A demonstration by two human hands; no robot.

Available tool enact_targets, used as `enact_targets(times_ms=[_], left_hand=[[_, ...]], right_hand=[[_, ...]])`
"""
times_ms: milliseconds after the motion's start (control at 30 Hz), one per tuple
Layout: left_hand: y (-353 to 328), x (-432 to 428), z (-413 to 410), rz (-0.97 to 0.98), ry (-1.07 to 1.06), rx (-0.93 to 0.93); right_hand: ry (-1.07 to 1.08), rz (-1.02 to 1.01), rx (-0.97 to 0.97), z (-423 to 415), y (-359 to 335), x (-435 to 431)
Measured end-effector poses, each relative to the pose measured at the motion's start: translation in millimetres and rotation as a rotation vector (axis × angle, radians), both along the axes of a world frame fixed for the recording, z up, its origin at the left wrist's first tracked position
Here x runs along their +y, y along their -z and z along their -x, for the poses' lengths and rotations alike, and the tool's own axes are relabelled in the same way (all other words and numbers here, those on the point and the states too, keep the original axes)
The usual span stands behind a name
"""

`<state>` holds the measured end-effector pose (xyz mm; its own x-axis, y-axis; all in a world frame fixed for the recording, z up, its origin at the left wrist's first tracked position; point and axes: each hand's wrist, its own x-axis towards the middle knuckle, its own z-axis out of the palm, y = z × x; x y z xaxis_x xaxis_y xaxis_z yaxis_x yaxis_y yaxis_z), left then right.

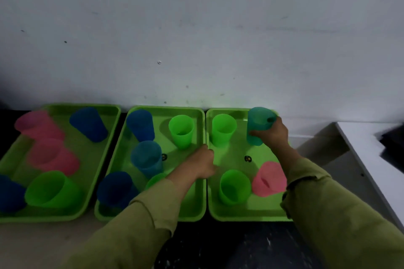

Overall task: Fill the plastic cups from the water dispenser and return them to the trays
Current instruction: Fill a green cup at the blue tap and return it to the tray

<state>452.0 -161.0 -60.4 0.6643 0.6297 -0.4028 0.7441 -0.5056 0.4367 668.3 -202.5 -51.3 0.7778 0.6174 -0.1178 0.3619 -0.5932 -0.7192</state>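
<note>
Three green trays lie side by side against the wall: a left tray (65, 216), a middle tray (192, 209) and a right tray (236, 214). My right hand (272, 134) grips a teal cup (256, 123) at the right tray's far right corner. My left hand (202, 165) rests on the meeting rims of the middle and right trays, fingers curled over the edge. The right tray also holds two green cups (223, 130) (234, 186) and a pink cup (270, 179). No water dispenser is in view.
The middle tray carries three blue cups (141, 124) and a green cup (181, 131); another green cup (155, 179) peeks out behind my left sleeve. The left tray holds pink, blue and green cups. A white ledge (367, 155) runs at the right. The wall (196, 39) stands close behind.
</note>
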Motion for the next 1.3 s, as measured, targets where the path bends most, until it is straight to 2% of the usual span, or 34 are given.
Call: enact_targets(times_ms=[300,567,767,933,1000,1100,1200,1300], left_hand=[[6,1,-7,0.000,-0.069,-0.019],[6,3,-6,0.016,-0.069,-0.043],[-1,8,-5,0.053,-0.087,-0.028],[-15,14,5,0.011,-0.118,-0.106],[-22,16,11,-0.010,-0.129,-0.158],[-31,19,21,-0.019,-0.162,-0.241],[-37,23,34,-0.050,-0.187,-0.291],[-39,29,51,-0.059,-0.212,-0.326]], right_hand=[[-0.032,0.063,0.071,-13,20,16],[-0.020,-0.025,0.071,-10,14,6],[-0.175,-0.006,-0.233,8,-2,3],[-0.436,-0.155,-0.511,34,-18,18],[-0.531,-0.106,-0.491,47,-19,28],[-0.636,0.090,-0.446,63,-15,40],[-0.625,0.233,-0.422,72,-9,45],[-0.562,0.271,-0.402,77,-9,48]])
